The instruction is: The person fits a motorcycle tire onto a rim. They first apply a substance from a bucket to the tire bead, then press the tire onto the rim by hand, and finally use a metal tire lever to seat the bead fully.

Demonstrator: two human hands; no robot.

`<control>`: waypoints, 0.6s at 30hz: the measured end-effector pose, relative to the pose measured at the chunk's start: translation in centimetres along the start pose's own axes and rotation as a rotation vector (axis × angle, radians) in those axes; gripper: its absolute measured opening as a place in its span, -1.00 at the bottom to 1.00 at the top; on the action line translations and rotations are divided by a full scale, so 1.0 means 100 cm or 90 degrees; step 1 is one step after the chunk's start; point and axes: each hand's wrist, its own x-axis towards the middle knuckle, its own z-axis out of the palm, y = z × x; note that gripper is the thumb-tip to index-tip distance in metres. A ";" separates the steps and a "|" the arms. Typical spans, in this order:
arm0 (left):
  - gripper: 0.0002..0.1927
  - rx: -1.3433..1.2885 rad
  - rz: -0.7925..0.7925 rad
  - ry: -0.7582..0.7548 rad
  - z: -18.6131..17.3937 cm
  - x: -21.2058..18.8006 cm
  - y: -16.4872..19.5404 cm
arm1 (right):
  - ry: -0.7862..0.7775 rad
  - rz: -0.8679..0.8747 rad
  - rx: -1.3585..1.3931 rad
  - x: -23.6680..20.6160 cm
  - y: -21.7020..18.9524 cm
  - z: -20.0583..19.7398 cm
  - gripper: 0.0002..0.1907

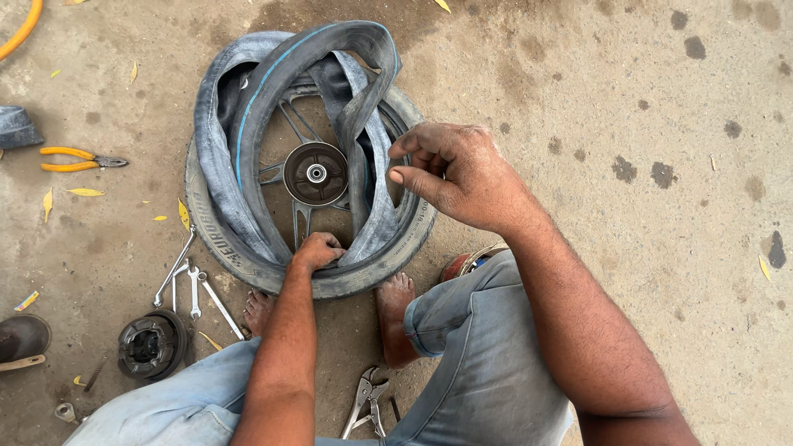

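Observation:
A motorcycle wheel with a black tyre (216,239) lies flat on the ground, its dark hub (315,173) and spokes showing. A grey inner tube (248,99) with a thin blue stripe is pulled partly out and draped over the wheel's far side. My left hand (318,250) is closed into a fist on the tube at the near rim. My right hand (458,173) hovers over the wheel's right side, fingers curled near the tube, holding nothing I can see. My bare feet (396,297) press against the tyre's near edge.
Spanners (194,285) lie left of the wheel beside a round black drum part (151,344). Yellow-handled pliers (74,158) rest further left. Locking pliers (368,400) lie between my legs. A yellow hose (21,31) crosses the top left corner. The concrete is oil-stained.

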 end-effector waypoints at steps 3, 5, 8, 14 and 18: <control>-0.76 0.049 -0.028 0.048 0.000 -0.001 -0.001 | -0.002 0.002 -0.002 0.000 -0.001 0.000 -0.76; -0.82 -0.016 0.037 -0.009 0.000 0.001 -0.002 | -0.003 -0.017 -0.001 0.000 -0.001 -0.001 -0.76; -0.83 -0.022 0.032 0.005 0.001 0.003 -0.004 | 0.001 -0.027 0.005 -0.001 0.000 -0.001 -0.76; -0.78 -0.011 0.086 -0.009 0.003 0.004 -0.007 | 0.002 0.012 0.011 -0.003 0.001 -0.003 -0.76; -0.82 0.057 0.029 0.063 0.004 0.004 -0.007 | 0.006 0.005 0.012 -0.005 0.003 -0.004 -0.75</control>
